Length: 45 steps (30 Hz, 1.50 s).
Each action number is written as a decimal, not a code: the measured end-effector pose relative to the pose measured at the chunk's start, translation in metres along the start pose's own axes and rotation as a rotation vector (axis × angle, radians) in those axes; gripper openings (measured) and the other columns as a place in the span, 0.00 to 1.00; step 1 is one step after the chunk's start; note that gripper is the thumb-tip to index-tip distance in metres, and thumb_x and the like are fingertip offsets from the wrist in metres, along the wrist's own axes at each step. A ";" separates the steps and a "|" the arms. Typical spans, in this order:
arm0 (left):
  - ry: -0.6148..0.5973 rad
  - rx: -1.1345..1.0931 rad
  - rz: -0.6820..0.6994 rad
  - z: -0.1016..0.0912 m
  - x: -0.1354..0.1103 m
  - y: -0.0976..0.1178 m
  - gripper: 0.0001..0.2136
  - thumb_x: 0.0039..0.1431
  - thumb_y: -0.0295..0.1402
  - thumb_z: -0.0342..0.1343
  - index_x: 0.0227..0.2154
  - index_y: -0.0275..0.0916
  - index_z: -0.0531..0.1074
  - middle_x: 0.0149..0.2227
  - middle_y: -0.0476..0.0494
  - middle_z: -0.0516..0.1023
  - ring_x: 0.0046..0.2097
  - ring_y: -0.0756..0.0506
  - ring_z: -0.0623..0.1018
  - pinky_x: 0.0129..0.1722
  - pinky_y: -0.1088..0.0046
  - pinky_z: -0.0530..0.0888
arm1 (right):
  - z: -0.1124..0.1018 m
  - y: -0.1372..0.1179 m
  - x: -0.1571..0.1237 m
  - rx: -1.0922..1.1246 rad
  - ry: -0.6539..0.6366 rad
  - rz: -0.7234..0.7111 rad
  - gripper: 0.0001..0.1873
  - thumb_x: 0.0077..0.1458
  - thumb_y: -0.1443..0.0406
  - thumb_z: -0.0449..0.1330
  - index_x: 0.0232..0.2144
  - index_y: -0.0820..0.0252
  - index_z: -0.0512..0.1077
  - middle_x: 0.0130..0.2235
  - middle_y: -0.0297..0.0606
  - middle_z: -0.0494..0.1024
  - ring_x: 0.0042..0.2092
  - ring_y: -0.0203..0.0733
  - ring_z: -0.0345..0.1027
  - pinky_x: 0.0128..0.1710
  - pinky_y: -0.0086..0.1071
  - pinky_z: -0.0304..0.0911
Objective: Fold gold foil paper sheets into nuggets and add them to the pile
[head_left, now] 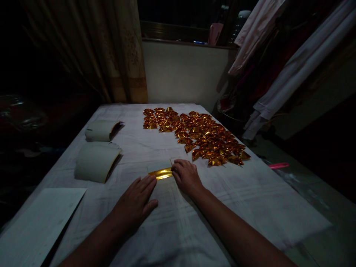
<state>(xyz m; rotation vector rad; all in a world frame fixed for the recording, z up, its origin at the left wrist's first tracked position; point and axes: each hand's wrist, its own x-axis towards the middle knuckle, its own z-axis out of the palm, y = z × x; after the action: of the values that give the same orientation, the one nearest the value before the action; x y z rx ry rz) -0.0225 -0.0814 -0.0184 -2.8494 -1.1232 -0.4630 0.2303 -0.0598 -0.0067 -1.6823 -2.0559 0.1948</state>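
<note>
A sheet of gold foil paper (161, 173), partly folded into a narrow strip with a pale part behind it, lies on the cloth-covered table (167, 237). My left hand (136, 200) rests at its left end, fingers stretched out flat and fingertips touching the edge. Bent over the right end are the fingers of my right hand (187, 176), which grip the foil paper and hide that end. Beyond my right hand spreads a large group of folded gold foil pieces (200, 131), shaped like small ingots.
Two curved stacks of pale sheets (96, 161) stand on the table's left side. Closer to me lies a flat white board or sheet (41, 218). A curtain (111, 48) hangs behind at left, clothes (300, 70) at right. A pink cup (215, 34) stands on the sill.
</note>
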 end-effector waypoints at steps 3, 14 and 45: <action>0.017 0.014 -0.005 -0.005 -0.006 -0.005 0.26 0.71 0.49 0.42 0.65 0.41 0.60 0.64 0.39 0.69 0.63 0.41 0.70 0.63 0.55 0.65 | 0.000 0.001 0.000 -0.001 -0.007 0.003 0.07 0.63 0.67 0.57 0.41 0.53 0.74 0.53 0.39 0.75 0.56 0.47 0.64 0.52 0.42 0.56; 0.042 0.022 -0.065 -0.005 -0.009 -0.005 0.23 0.70 0.46 0.44 0.61 0.40 0.67 0.61 0.39 0.73 0.62 0.37 0.71 0.62 0.52 0.64 | -0.002 -0.020 -0.008 -0.116 0.055 -0.129 0.18 0.64 0.68 0.54 0.55 0.57 0.71 0.64 0.46 0.68 0.66 0.52 0.55 0.61 0.49 0.50; 0.115 -0.084 -0.218 -0.025 0.043 0.009 0.10 0.68 0.33 0.48 0.36 0.40 0.75 0.40 0.42 0.81 0.43 0.42 0.78 0.55 0.54 0.68 | -0.010 -0.011 -0.023 -0.150 -0.165 -0.120 0.26 0.67 0.59 0.52 0.63 0.65 0.63 0.68 0.50 0.59 0.69 0.55 0.51 0.66 0.55 0.46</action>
<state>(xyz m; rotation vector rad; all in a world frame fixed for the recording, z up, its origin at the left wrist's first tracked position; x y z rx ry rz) 0.0068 -0.0636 0.0182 -2.7383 -1.4304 -0.6913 0.2278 -0.0862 0.0001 -1.6721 -2.3378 0.1467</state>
